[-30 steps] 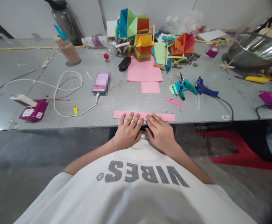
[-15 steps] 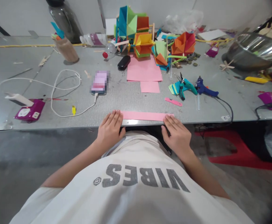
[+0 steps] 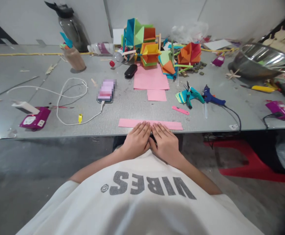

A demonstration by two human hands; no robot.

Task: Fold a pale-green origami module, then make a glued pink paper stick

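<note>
A long strip of pink paper (image 3: 127, 123) lies flat along the front edge of the grey table (image 3: 103, 125). My left hand (image 3: 137, 138) rests with straight fingers on the strip's middle. Right beside it, my right hand (image 3: 165, 140) lies flat too, its fingertips pressing the paper. The two hands almost touch, and both ends of the strip show past them. A pink cutter (image 3: 180, 110) lies beyond the right hand. Farther back are a small pink sheet (image 3: 156, 95) and a larger pink sheet (image 3: 150, 78).
Teal pliers (image 3: 193, 95) and a blue glue gun (image 3: 213, 96) lie at right, with a metal bowl (image 3: 257, 62) behind. A phone (image 3: 106, 90) on a white cable lies at left. Folded colourful paper shapes (image 3: 149, 54) stand at the back. A purple adapter (image 3: 36, 119) sits front left.
Both hands have slid inward from the strip's two ends to its middle, staying flat on the paper. The view has tilted up slightly.
</note>
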